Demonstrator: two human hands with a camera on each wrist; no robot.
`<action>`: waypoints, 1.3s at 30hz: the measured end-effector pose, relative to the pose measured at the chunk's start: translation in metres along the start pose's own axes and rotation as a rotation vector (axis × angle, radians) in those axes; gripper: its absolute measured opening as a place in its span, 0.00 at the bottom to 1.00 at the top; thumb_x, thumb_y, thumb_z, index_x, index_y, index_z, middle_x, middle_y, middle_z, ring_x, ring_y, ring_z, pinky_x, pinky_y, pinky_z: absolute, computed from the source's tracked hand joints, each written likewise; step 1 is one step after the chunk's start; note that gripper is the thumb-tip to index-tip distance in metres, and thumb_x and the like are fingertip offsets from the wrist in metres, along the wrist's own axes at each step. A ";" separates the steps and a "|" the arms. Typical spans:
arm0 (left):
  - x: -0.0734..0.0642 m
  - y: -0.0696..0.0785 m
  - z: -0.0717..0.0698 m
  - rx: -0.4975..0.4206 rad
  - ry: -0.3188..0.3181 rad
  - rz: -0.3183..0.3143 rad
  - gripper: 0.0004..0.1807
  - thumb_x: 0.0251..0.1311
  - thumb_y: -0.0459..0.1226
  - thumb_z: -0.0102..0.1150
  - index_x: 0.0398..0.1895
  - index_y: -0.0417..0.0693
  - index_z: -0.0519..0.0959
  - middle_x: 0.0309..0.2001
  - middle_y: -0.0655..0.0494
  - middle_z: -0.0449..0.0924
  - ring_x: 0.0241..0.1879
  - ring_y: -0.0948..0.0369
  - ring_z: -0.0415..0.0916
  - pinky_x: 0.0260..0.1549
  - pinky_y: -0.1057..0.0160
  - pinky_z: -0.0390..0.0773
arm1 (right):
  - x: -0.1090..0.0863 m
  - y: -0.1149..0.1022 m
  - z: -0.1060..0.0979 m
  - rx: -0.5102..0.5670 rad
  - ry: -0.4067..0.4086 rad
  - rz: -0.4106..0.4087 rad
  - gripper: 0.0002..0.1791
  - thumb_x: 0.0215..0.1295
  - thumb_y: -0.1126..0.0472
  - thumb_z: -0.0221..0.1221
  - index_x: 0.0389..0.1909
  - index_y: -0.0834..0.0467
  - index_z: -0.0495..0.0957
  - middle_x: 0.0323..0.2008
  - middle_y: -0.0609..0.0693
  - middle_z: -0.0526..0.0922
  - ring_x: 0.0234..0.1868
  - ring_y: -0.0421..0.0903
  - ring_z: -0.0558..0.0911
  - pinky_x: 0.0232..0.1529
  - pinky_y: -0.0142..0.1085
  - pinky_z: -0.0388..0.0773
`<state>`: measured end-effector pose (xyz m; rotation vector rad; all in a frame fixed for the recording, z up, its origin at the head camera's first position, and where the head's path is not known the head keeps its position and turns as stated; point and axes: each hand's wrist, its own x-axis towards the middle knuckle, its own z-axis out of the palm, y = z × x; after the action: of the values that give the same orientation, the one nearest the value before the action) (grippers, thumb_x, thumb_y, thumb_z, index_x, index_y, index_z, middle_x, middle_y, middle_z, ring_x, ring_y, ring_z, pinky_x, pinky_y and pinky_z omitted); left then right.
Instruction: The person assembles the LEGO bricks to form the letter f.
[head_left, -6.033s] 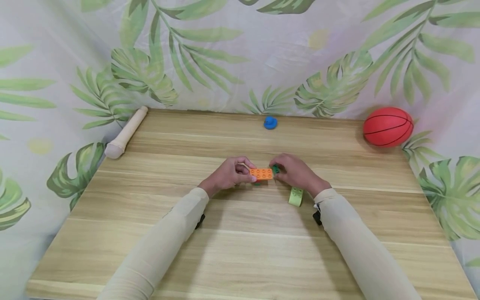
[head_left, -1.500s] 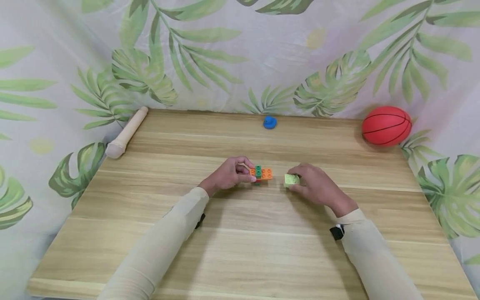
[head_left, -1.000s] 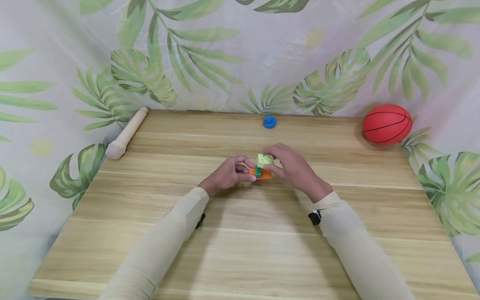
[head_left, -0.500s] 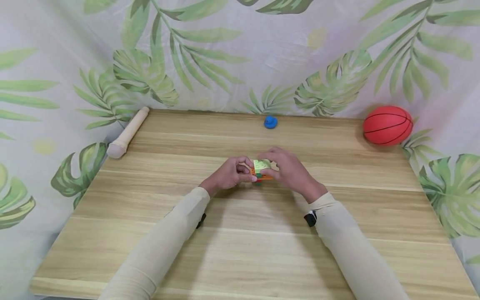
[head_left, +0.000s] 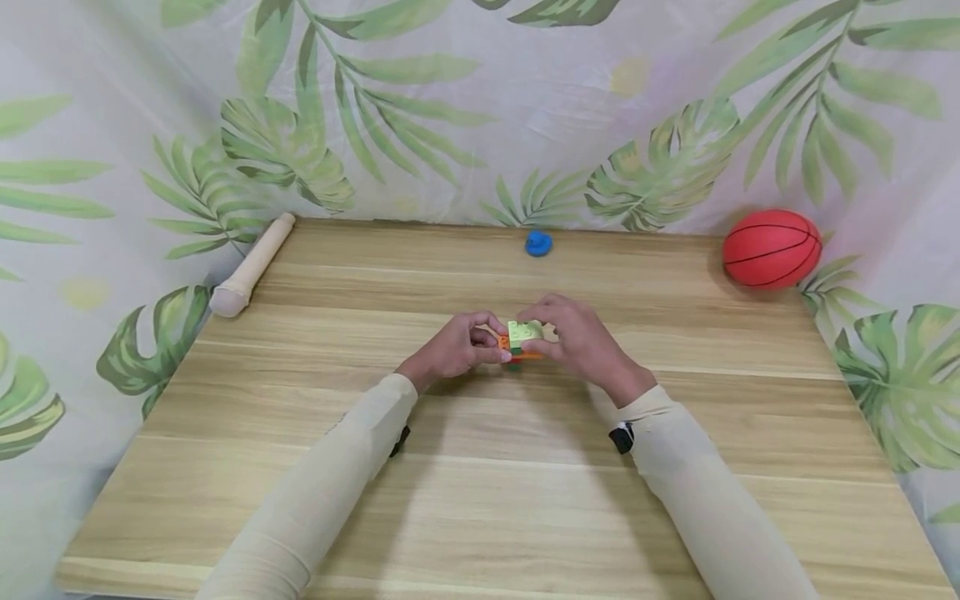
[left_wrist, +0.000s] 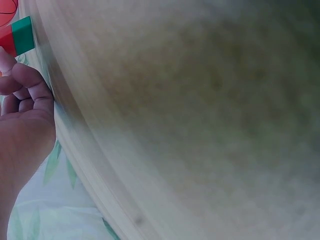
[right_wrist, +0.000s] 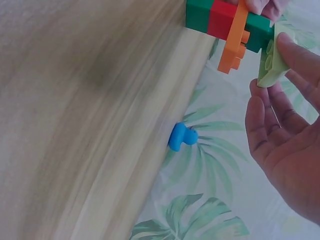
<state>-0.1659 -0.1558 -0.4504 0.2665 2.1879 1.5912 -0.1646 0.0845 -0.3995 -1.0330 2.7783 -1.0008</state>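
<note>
My left hand (head_left: 455,346) pinches the left end of an orange building plate (head_left: 504,342) over the table. The right wrist view shows the stack side on: a green brick (right_wrist: 198,14) at the bottom, a red brick (right_wrist: 222,20), the orange plate, then a second green brick (right_wrist: 259,33). My right hand (head_left: 583,343) holds a light green curved brick (head_left: 523,333) between thumb and fingers. It sits against the upper green brick's studs, slightly tilted. In the left wrist view only the lower green and red bricks show beyond the fingers.
On the wooden table (head_left: 480,500), a blue toy duck (head_left: 537,243) stands near the back edge. A red ball (head_left: 772,249) rests at the back right corner, and a pale microphone-shaped object (head_left: 252,267) lies at the back left. A leaf-patterned cloth (head_left: 420,125) hangs behind.
The right hand put the green brick on the orange plate, took the light green brick from the table, and brought it left onto the stack. The left hand stayed in place.
</note>
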 end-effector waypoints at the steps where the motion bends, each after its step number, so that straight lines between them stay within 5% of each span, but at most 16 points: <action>1: 0.000 0.000 0.000 -0.002 -0.002 0.002 0.13 0.68 0.32 0.72 0.52 0.43 0.79 0.37 0.52 0.88 0.30 0.61 0.74 0.24 0.69 0.68 | 0.000 -0.001 0.000 0.002 -0.001 0.005 0.21 0.65 0.59 0.76 0.58 0.59 0.87 0.54 0.56 0.88 0.56 0.55 0.86 0.59 0.53 0.83; 30: 0.000 0.002 0.002 -0.003 -0.022 0.012 0.13 0.68 0.31 0.72 0.51 0.42 0.80 0.35 0.55 0.87 0.26 0.63 0.70 0.22 0.69 0.67 | -0.004 -0.008 -0.002 -0.085 -0.029 0.039 0.20 0.63 0.60 0.77 0.55 0.58 0.88 0.52 0.55 0.88 0.54 0.57 0.87 0.58 0.51 0.84; 39: 0.000 0.001 0.001 -0.008 -0.011 0.006 0.13 0.67 0.31 0.72 0.51 0.42 0.79 0.35 0.54 0.87 0.28 0.61 0.72 0.22 0.69 0.67 | 0.001 -0.018 -0.007 -0.221 -0.078 0.055 0.21 0.63 0.56 0.78 0.56 0.55 0.88 0.56 0.55 0.88 0.53 0.56 0.88 0.50 0.52 0.88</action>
<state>-0.1656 -0.1551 -0.4494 0.2786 2.1735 1.5978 -0.1563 0.0773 -0.3838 -0.9869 2.8835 -0.6432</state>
